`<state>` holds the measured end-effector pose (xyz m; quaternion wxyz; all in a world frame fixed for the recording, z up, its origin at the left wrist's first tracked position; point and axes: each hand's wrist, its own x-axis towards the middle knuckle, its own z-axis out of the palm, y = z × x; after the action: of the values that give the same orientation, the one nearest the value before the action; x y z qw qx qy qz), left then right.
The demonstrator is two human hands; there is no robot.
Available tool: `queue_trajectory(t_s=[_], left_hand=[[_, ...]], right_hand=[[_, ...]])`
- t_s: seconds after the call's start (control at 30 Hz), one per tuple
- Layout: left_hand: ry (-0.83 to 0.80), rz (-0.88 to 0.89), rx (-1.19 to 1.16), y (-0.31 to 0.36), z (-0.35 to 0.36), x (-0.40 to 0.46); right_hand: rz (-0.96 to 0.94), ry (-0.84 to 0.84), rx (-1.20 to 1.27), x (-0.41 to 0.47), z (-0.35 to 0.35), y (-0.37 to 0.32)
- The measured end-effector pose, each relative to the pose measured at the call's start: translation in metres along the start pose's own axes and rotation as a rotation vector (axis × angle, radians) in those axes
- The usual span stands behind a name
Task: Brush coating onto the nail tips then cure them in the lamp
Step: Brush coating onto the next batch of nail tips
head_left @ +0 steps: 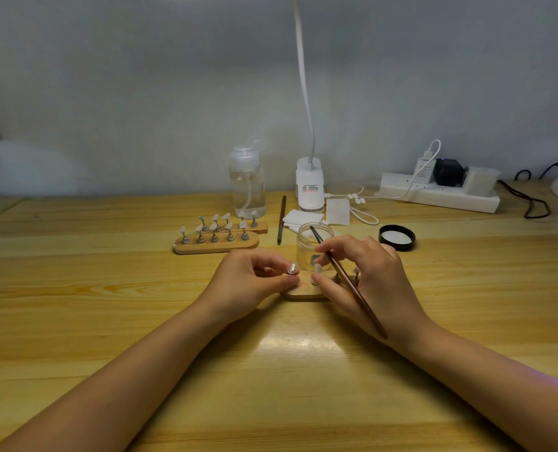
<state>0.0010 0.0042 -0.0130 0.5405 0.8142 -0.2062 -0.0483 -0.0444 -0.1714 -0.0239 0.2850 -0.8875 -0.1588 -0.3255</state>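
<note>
L hand (pixel 255 275) pinches a nail tip (pixel 292 268) btwn thumb & forefinger, just beside the R hand (pixel 365 275). R hand grips a brown brush (pixel 349 282), fingers curled round it, bristle end over the open glass jar (pixel 313 246) just behind both hands. Wooden holder base (pixel 300 292) under the fingertips.

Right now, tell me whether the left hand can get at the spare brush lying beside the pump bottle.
Probably yes. The spare brush lies in the open on the table, nothing on top of it. But the left hand is pinching a nail tip, so it would have to set that down first.
</note>
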Motion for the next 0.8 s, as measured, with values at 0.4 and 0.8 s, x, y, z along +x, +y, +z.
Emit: queue_trajectory(t_s=[0.4,0.8], left_hand=[[0.008,0.026,0.071,-0.002,0.002,-0.001],[0.114,0.413,0.264,0.009,0.005,-0.013]], right_hand=[[-0.122,0.039,-0.002,0.003,0.001,-0.002],[-0.225,0.147,0.104,0.002,-0.003,-0.002]])
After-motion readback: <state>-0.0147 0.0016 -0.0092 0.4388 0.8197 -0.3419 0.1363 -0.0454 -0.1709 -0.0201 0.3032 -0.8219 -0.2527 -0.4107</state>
